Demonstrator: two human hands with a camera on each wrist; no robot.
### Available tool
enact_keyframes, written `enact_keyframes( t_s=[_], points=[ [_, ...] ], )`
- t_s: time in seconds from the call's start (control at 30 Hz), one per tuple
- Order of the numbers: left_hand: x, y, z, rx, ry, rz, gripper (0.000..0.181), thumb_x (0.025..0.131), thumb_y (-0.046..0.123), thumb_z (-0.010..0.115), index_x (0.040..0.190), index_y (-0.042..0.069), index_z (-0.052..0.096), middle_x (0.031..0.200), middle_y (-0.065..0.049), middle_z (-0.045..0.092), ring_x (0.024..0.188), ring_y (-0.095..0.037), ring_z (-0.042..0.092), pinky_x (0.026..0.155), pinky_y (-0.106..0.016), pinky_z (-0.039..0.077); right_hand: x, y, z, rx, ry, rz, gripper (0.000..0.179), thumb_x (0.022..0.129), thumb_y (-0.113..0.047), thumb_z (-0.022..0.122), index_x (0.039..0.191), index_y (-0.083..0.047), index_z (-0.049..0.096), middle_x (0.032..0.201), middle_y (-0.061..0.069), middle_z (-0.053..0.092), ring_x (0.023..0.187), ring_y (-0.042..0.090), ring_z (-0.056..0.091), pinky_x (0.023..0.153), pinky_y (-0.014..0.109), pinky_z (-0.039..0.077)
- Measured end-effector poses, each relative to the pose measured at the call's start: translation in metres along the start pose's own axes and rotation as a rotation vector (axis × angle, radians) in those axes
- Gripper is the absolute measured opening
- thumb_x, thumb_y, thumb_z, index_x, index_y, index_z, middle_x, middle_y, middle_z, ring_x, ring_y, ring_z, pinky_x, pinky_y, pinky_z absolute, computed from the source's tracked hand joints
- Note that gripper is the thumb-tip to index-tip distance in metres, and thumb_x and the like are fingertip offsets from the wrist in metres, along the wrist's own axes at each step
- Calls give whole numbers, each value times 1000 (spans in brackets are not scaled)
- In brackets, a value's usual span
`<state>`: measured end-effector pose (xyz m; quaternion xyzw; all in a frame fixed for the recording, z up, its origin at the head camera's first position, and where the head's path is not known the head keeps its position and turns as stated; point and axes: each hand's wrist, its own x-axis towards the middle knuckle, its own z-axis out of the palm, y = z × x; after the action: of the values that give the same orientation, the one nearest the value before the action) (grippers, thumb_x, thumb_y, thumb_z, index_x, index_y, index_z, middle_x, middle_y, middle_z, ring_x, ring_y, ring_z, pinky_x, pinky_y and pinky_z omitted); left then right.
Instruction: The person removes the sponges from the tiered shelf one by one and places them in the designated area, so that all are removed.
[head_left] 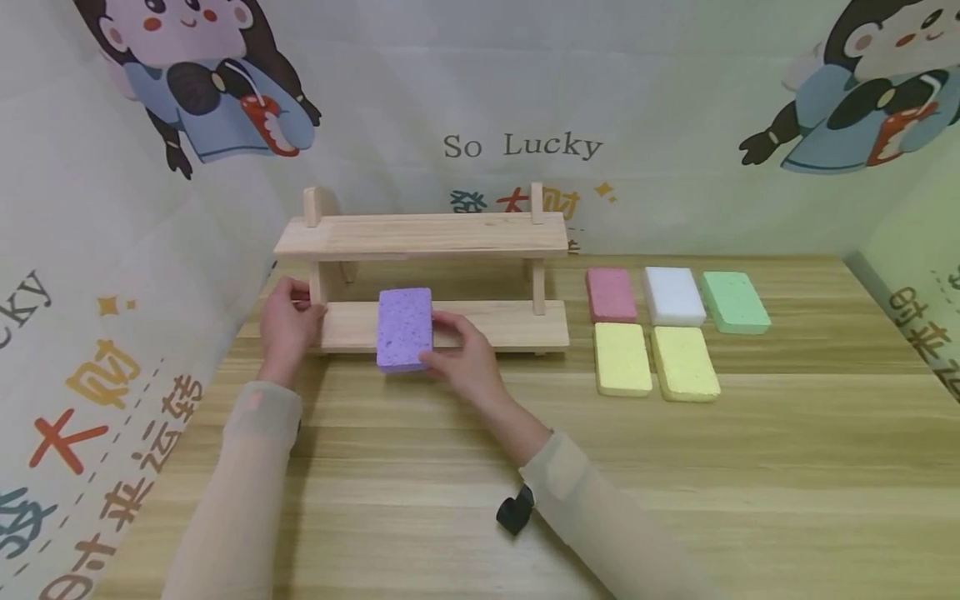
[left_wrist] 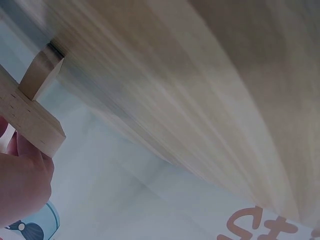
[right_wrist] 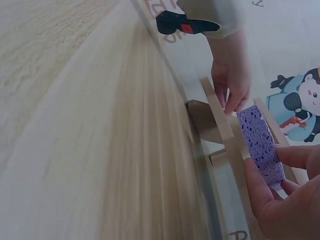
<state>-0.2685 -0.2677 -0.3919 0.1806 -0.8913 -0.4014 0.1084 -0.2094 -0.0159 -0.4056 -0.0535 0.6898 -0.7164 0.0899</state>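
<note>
A purple sponge is pinched between the thumb and fingers of my right hand. It stands upright in front of the lower board of a two-tier wooden shelf. In the right wrist view, pores show on the narrow side of the purple sponge. At the shelf's left end, my left hand grips the wood beside the lower board and post. The left wrist view shows the left hand against the board's end, some fingertips hidden behind it.
Right of the shelf lie a pink sponge, a white sponge and a green sponge. Two yellow sponges lie in front of them. A printed cloth hangs behind the wooden table.
</note>
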Motion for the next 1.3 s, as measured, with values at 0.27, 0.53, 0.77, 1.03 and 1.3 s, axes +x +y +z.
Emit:
enact_keyframes(
  t_s=[0.27, 0.53, 0.77, 1.03, 1.3],
  points=[
    [0, -2, -2, 12, 14, 13, 35, 92, 1, 60, 125, -3, 52, 126, -23, 60, 117, -33, 58, 102, -45, 48, -7, -6, -21, 23, -2, 3, 58, 87, 7, 68, 140, -9, 53, 146, 13, 53, 105, 35, 70, 87, 46, 59],
    [1, -3, -3, 18, 12, 11, 36, 92, 2, 61, 126, -3, 52, 127, -24, 60, 118, -33, 58, 102, -45, 48, -13, -12, -50, 2, 25, -11, 55, 88, 8, 65, 140, -7, 54, 146, 14, 53, 90, 19, 70, 88, 44, 59],
    [1, -1, -2, 20, 13, 17, 36, 92, 2, 61, 126, -3, 52, 126, -23, 61, 117, -33, 58, 102, -44, 48, -22, -18, -81, -31, 38, -19, 56, 89, 8, 63, 142, -6, 50, 147, 16, 50, 88, 12, 68, 88, 43, 59],
    [-1, 0, 1, 19, 16, 28, 34, 92, 1, 60, 125, -4, 52, 127, -23, 59, 117, -33, 58, 102, -45, 49, -32, -22, -123, -68, 52, -17, 58, 91, 7, 60, 147, -2, 44, 152, 19, 44, 86, 3, 66, 88, 35, 59],
    [0, -1, 1, 32, 10, 18, 35, 93, 2, 60, 126, -3, 51, 128, -23, 59, 118, -33, 58, 102, -45, 49, -40, -20, -163, -100, 108, -40, 57, 91, 7, 59, 146, 3, 43, 148, 24, 44, 85, 0, 64, 83, 26, 59]
  ],
)
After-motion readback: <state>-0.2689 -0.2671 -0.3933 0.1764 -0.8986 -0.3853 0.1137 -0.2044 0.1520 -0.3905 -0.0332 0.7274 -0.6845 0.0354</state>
